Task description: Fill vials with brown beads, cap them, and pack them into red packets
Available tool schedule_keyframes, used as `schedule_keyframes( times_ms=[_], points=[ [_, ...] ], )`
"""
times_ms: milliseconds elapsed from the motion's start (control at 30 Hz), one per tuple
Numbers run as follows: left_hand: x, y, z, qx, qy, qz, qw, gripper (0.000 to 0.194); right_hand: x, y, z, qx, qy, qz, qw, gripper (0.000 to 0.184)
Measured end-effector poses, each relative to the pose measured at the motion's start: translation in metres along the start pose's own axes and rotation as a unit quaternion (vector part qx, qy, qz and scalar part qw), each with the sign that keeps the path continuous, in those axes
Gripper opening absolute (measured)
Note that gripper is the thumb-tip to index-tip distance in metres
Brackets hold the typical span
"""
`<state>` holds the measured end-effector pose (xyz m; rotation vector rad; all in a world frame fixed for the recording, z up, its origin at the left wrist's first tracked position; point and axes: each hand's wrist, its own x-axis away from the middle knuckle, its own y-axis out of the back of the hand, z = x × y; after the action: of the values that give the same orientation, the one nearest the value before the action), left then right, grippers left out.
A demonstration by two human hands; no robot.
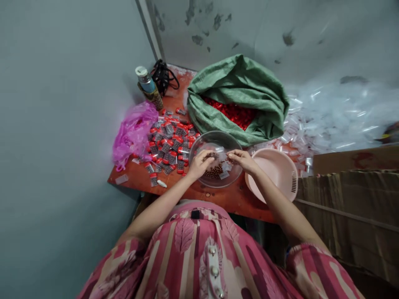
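Over a clear round bowl (199,145), my left hand (201,164) is closed, thumb against fingers; what it holds is too small to make out. My right hand (243,160) pinches at the bowl's right side, on something I cannot make out. Small clear plastic containers (224,175) and many brown beads (215,171) lie in the bowl, partly hidden by my hands. To the left is a heap of small filled clear containers with red caps (166,144). A pink basin (271,166) stands under my right forearm.
Behind the bowl lies an open green sack (240,74) of red caps (233,115). Loose clear containers (330,120) pile up at right, behind cardboard (349,203). A pink plastic bag (134,133), a bottle (146,81) and a black cable (163,79) are at left on the red table (193,192).
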<state>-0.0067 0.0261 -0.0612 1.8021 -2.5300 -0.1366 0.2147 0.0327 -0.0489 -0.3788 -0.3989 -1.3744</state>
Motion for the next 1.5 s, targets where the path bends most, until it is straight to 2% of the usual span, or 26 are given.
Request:
schedule_keyframes(
  times_ms=[67,167,300,400,567,633,767,833,867,900,967,1033,1100,1167,1300,1400,1500],
  points=[
    [0.0,0.002,-0.005,-0.04,-0.01,0.019,0.999,0.026,-0.014,0.017,0.001,0.036,0.041,-0.07,0.996,0.035],
    [0.002,0.002,-0.004,0.011,0.038,0.026,0.999,0.032,-0.045,0.048,0.007,0.123,0.092,-0.185,0.97,0.034],
    [0.004,-0.003,0.007,0.106,0.097,0.023,0.989,0.034,-0.094,0.084,0.02,0.225,0.091,-0.249,0.938,0.028],
    [0.004,-0.006,0.013,0.178,0.139,0.021,0.974,0.034,-0.131,0.098,0.029,0.323,0.076,-0.262,0.906,0.026],
    [0.0,-0.004,0.018,0.25,0.198,-0.048,0.946,0.041,-0.182,0.102,0.039,0.464,0.076,-0.234,0.851,0.039],
    [-0.003,-0.002,0.019,0.272,0.21,-0.059,0.937,0.042,-0.196,0.102,0.041,0.497,0.081,-0.203,0.84,0.039],
    [-0.009,0.003,0.021,0.291,0.217,-0.066,0.929,0.039,-0.208,0.107,0.047,0.523,0.079,-0.168,0.832,0.023],
    [-0.012,0.004,0.02,0.299,0.213,-0.067,0.928,0.039,-0.205,0.111,0.05,0.523,0.082,-0.182,0.829,0.021],
    [-0.015,0.003,0.019,0.303,0.211,-0.066,0.927,0.039,-0.201,0.112,0.051,0.499,0.092,-0.198,0.838,0.02],
    [-0.017,0.003,0.017,0.308,0.208,-0.065,0.926,0.039,-0.194,0.112,0.052,0.45,0.105,-0.215,0.861,0.021],
    [-0.024,0.001,0.012,0.315,0.201,-0.06,0.926,0.04,-0.175,0.108,0.055,0.27,0.132,-0.229,0.926,0.023],
    [-0.031,-0.003,0.005,0.319,0.192,-0.05,0.927,0.039,-0.148,0.099,0.058,0.054,0.142,-0.191,0.97,0.03],
    [-0.038,-0.007,-0.003,0.321,0.178,-0.038,0.929,0.039,-0.118,0.085,0.063,-0.077,0.132,-0.128,0.98,0.035],
    [-0.043,-0.01,-0.012,0.314,0.159,-0.026,0.936,0.041,-0.088,0.068,0.067,-0.13,0.12,-0.085,0.981,0.035],
    [-0.045,-0.012,-0.028,0.226,0.107,-0.015,0.968,0.039,-0.038,0.033,0.069,-0.117,0.144,-0.07,0.98,0.031],
    [-0.041,-0.008,-0.038,0.093,0.044,-0.017,0.995,0.03,-0.009,0.01,0.066,-0.014,0.208,-0.096,0.973,0.027],
    [-0.033,-0.004,-0.043,-0.014,-0.031,-0.015,0.999,0.026,0.015,-0.01,0.064,0.128,0.274,-0.106,0.947,0.031]
  ],
)
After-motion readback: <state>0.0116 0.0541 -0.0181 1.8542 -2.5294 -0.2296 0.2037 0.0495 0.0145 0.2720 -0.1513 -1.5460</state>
